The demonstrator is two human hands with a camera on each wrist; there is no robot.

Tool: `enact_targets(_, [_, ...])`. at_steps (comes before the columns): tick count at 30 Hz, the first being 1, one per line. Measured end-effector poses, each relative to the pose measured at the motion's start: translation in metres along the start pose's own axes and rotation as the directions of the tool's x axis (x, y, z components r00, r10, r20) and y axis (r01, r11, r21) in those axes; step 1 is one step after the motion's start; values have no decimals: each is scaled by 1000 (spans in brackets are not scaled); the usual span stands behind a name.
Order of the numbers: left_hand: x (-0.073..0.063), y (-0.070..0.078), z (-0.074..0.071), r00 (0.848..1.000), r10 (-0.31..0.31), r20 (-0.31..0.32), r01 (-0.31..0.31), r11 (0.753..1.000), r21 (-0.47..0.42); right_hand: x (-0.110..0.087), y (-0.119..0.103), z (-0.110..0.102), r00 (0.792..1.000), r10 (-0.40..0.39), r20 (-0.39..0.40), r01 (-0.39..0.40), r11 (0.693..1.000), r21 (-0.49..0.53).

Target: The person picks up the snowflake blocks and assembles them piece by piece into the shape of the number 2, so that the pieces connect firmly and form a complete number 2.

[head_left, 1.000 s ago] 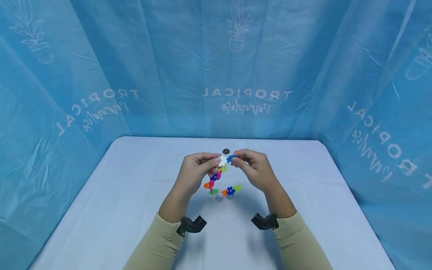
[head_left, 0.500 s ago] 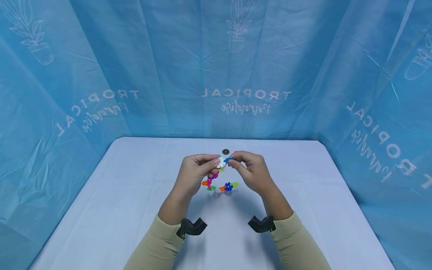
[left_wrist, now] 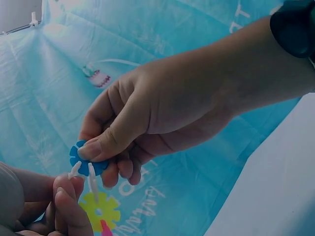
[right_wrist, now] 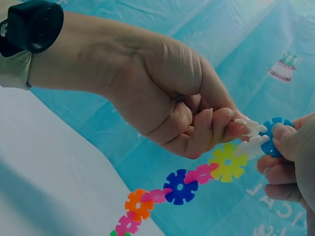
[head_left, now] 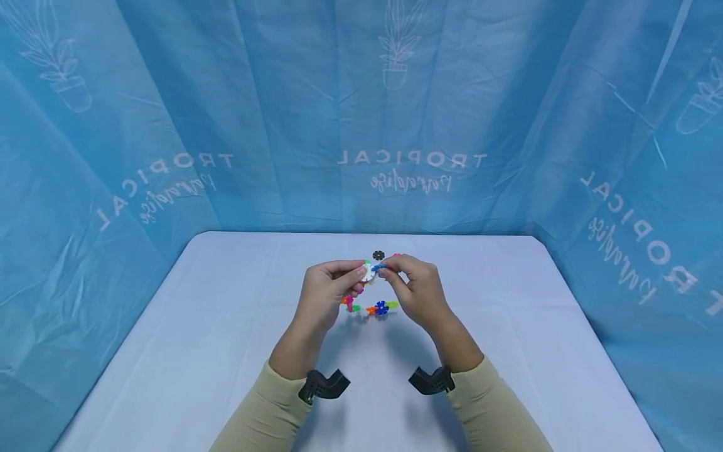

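Note:
My left hand (head_left: pixel 324 292) pinches a white snowflake disc (head_left: pixel 368 272) at the top of a chain of notched plastic discs. In the right wrist view this chain runs down through a yellow disc (right_wrist: pixel 228 162), a dark blue one (right_wrist: pixel 180 187) and an orange one (right_wrist: pixel 139 204), with pink discs between. My right hand (head_left: pixel 420 289) pinches a lighter blue disc (head_left: pixel 378 269), seen nearly edge-on from the head. In the left wrist view the blue disc (left_wrist: pixel 81 156) meets white prongs (left_wrist: pixel 92 178); how deep its slots sit is hidden.
A black disc (head_left: pixel 378 255) lies beyond the hands. Part of a pinkish-red disc (head_left: pixel 397 255) shows behind my right hand. Nearer, orange, dark blue (head_left: pixel 381 307) and yellow-green discs form a row; whether it joins the chain, I cannot tell. Blue curtains (head_left: pixel 407 113) surround the white table (head_left: pixel 254 314).
My right hand has shifted left toward the white disc, and its blue disc has turned more edge-on. The lower chain and the nearer row have moved away from me, closer to the hands.

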State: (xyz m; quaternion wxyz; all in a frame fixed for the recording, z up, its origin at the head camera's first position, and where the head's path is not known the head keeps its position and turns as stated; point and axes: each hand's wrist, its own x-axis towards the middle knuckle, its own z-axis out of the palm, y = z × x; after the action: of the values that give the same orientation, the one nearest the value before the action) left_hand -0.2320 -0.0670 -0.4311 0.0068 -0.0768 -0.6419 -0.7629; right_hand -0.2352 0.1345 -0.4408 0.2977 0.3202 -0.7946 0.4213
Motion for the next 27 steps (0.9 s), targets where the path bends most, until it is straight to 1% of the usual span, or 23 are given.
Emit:
enact_targets(4, [0, -3, -2, 1000, -18, -13, 18, 999, -27, -1, 1, 5, 999, -30, -14, 30, 999, -18])
enact_targets(9, [1, -4, -2, 999, -11, -34, 9, 999, -43, -2, 0, 12, 997, -56, -58, 55, 998, -23])
enact_targets(16, [1, -5, 1, 999, -14, -49, 10, 997, -82, -4, -3, 16, 993, -40, -109, 35, 998, -45])
enact_targets(18, [1, -5, 1, 998, -18, -55, 14, 997, -81, -4, -3, 17, 994, -35, -108, 30, 998, -49])
enact_targets(21, [1, -6, 0, 998, -23, -51, 20, 997, -69, -4, -3, 16, 996, -38, -82, 33, 998, -57])
enact_targets(25, [2, -7, 0, 999, -13, -31, 11, 998, -69, -3, -2, 12, 997, -71, -39, 67, 995, -78])
enact_targets(27, [1, -8, 1, 1000, -7, -25, 5, 997, -79, -2, -1, 11, 996, -87, -33, 83, 992, -90])
